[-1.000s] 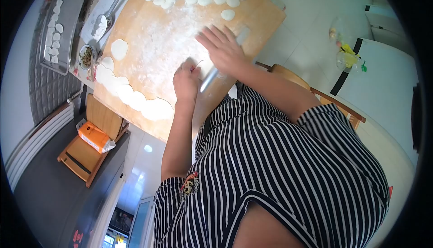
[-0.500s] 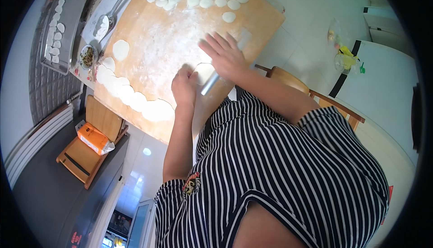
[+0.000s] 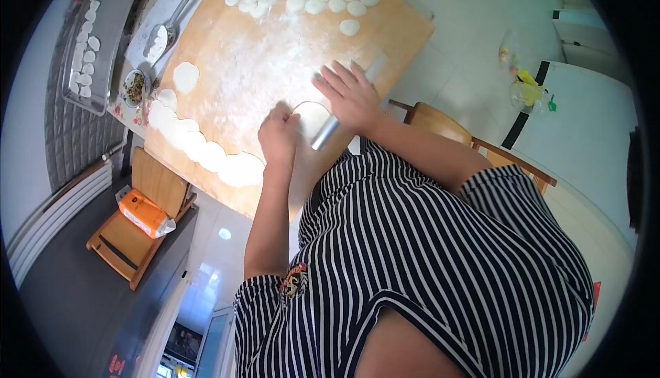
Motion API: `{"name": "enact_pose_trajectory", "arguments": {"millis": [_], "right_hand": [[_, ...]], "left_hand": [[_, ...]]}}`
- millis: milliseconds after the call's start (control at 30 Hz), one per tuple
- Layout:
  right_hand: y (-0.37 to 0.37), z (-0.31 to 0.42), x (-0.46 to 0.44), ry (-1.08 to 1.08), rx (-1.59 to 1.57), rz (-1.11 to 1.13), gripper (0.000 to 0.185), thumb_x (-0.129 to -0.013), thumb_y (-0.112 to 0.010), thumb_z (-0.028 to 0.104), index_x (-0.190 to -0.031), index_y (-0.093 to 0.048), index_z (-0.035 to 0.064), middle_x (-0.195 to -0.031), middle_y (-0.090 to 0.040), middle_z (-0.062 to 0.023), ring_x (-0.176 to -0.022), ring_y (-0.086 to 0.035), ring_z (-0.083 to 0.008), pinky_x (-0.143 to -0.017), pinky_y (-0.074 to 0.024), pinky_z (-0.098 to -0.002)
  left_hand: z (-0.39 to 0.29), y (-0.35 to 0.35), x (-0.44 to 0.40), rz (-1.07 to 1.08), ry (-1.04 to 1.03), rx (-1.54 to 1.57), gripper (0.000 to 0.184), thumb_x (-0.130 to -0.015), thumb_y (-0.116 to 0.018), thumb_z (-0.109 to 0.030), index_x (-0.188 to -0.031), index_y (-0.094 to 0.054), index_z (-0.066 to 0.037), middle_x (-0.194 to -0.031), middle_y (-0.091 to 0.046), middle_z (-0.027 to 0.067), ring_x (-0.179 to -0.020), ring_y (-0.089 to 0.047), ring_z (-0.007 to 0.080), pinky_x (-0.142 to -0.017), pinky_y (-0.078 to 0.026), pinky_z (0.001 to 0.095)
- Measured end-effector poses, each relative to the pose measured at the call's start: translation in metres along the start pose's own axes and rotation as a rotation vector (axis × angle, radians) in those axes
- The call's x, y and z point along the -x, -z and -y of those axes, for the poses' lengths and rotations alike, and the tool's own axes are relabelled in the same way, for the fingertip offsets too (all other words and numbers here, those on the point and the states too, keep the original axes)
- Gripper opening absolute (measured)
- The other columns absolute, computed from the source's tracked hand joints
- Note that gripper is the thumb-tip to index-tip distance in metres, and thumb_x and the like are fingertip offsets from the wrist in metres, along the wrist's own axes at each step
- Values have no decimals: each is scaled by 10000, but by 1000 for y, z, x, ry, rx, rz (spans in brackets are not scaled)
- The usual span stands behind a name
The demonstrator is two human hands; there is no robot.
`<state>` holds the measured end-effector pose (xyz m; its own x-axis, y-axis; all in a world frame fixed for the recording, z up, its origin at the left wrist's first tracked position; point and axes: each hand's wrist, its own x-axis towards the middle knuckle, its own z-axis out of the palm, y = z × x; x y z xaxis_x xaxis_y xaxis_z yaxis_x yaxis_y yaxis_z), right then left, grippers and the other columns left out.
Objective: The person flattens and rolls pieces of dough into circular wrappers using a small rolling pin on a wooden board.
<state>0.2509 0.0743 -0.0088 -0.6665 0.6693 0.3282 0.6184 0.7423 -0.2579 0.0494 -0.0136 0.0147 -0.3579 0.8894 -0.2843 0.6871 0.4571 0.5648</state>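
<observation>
The left hand (image 3: 278,134) pinches the dough round (image 3: 311,118)—the right hand (image 3: 350,97), fingers spread, presses the rolling pin (image 3: 326,133).

shirt (image 3: 426,240): black-and-white stripes | sleeves (image 3: 505,185): short, striped | neckline (image 3: 382,299): pointed, dark trim | emblem (image 3: 294,280): multicoloured, left chest

A wooden chair (image 3: 129,230) stood beside a dark grey surface at the left, another chair (image 3: 440,127) by the worktop (image 3: 240,48). Pale, glossy tiles covered the floor (image 3: 457,55). A white radiator (image 3: 65,206) ran low along the wall; the bright patch at the bottom was perhaps a window (image 3: 165,370).
</observation>
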Motion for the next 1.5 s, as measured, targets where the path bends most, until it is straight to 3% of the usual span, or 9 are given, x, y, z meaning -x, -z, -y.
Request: {"name": "enact_pose_trajectory", "arguments": {"millis": [200,433,533,667,900,1033,1100,1367,1500], "right_hand": [[20,7,-14,15,-8,88,549,-912,-581,113,-1459,-604,146,-1465,-601,-120,-1417,-499,-339,-1209,-321,-565],[0,15,-22,6,-5,69,595,-890,-589,98,-1482,-592,158,-1503,-581,-133,-1438,-493,-327,-1221,-308,-568],[16,3,19,50,-30,100,536,-903,-600,146,-1438,-633,163,-1459,-615,-133,-1404,-523,-342,-1192,-354,-576],[11,10,-5,46,-66,127,596,-914,-589,123,-1507,-570,174,-1513,-574,-125,-1445,-478,-341,-1225,-300,-571],[10,24,-31,33,23,119,604,-913,-595,115,-1514,-559,157,-1561,-537,-105,-1467,-456,-331,-1242,-279,-567],[24,10,15,104,-73,106,458,-920,-594,136,-1369,-686,114,-1420,-651,-134,-1376,-553,-338,-1180,-375,-586],[21,10,13,123,-63,102,495,-933,-584,136,-1425,-643,127,-1473,-611,-137,-1408,-522,-333,-1204,-342,-579],[1,28,-36,76,62,131,525,-953,-557,131,-1476,-595,152,-1531,-572,-85,-1442,-492,-317,-1224,-310,-568],[13,8,16,167,-83,51,444,-924,-582,117,-1354,-692,132,-1405,-667,-112,-1348,-587,-322,-1165,-400,-557]], "left_hand": [[18,4,9,274,351,432,269,-889,-783,-283,-969,-731,-32,-913,-757,172,-848,-717,362,-812,-561,432],[18,-3,-2,-25,-130,-101,254,-882,-788,-252,-936,-725,-12,-911,-747,179,-873,-705,385,-820,-547,455],[15,2,19,-10,270,157,282,-903,-768,-272,-976,-723,-4,-900,-749,174,-855,-708,380,-811,-547,452],[32,2,14,277,356,326,287,-909,-762,-287,-978,-717,-12,-911,-745,164,-875,-702,374,-810,-539,452],[9,6,-2,17,-146,-189,302,-905,-764,-303,-974,-712,-13,-917,-744,163,-851,-694,384,-809,-543,437],[28,-2,22,-44,226,107,315,-917,-756,-332,-1008,-708,-35,-876,-750,166,-837,-719,370,-790,-549,462],[41,1,25,308,404,377,364,-940,-734,-368,-1008,-717,-10,-899,-755,190,-847,-726,369,-796,-554,445],[20,7,3,-19,-81,-82,291,-882,-771,-304,-913,-685,-28,-945,-706,163,-910,-663,397,-844,-514,493],[23,11,28,19,388,244,314,-959,-723,-295,-1055,-720,3,-983,-753,181,-947,-709,363,-869,-534,465]]}}
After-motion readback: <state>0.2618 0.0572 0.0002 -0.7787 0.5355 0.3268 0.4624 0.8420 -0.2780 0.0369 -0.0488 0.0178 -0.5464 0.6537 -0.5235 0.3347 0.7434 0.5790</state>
